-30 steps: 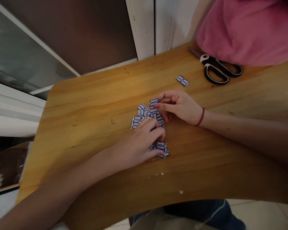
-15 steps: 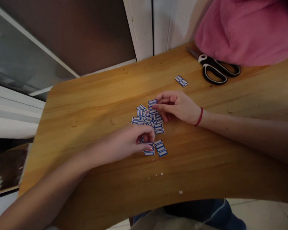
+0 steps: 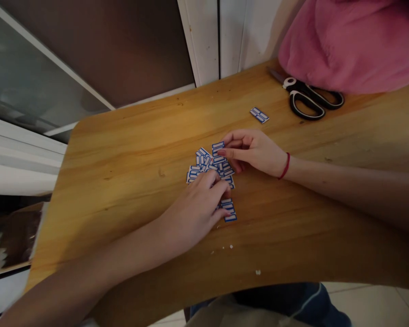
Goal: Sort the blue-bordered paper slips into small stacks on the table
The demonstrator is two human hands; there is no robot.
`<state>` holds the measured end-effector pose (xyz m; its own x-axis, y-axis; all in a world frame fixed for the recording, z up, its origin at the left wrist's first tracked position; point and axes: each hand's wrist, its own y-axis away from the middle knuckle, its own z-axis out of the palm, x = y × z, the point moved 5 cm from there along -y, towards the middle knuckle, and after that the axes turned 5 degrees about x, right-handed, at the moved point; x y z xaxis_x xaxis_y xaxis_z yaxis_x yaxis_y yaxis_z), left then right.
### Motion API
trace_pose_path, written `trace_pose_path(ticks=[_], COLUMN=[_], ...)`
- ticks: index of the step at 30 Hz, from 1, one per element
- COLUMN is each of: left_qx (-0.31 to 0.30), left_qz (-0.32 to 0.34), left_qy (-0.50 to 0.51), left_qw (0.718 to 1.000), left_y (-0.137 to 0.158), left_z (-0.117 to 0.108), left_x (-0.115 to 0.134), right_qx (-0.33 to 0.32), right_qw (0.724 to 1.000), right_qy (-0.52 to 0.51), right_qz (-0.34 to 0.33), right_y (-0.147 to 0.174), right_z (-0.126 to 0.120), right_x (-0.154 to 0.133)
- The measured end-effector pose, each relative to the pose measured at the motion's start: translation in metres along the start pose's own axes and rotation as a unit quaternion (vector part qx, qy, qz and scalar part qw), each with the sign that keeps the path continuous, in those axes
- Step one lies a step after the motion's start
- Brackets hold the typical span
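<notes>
- risk (judged): labels look thin and overlap in the pile point(image 3: 204, 161); a sideways sweep of the left hand point(image 3: 204, 197) could drag several along and scatter them.
- risk (judged): the top label point(image 3: 218, 146) could drop back among the rest if the right hand point(image 3: 250, 150) eased its pinch, since only a small part seems held.
- risk (judged): pressing unevenly on the lower label point(image 3: 229, 211) could make it skid over the table point(image 3: 139, 131), which looks smooth.
- right hand grip: thumb on the face of the top label, bent fingers at its edge; appears pinched. the label lies at the fingertips, most of it outside the grip, against or just above the pile's right side.
- left hand grip: fingers curled down, thumb tip at the lower label. cannot tell whether it grips or merely touches; the hand hides what is beneath.
- position: pile lies between the hands, its near part under the left hand; lower label pokes out on the near side.
- apart: stray label point(image 3: 259, 115) lies beyond the right hand, not touched, near the scissors point(image 3: 308, 104).
</notes>
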<state>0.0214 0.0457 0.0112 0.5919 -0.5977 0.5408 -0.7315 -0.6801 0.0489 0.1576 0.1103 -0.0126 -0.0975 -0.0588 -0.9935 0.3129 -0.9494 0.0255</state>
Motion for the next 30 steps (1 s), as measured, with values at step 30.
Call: trace_pose_path(ticks=[30], left_qx=[0.178], left_qz=[-0.084], left_qy=[0.090], left_qw=[0.976], left_y=[-0.024], left_z=[-0.047], left_x=[-0.039], right_qx=[-0.028], right_qw=[0.978], right_qy=[0.201], right_qz=[-0.051], right_y=[0.012], right_z=[0.005], right_x=[-0.005])
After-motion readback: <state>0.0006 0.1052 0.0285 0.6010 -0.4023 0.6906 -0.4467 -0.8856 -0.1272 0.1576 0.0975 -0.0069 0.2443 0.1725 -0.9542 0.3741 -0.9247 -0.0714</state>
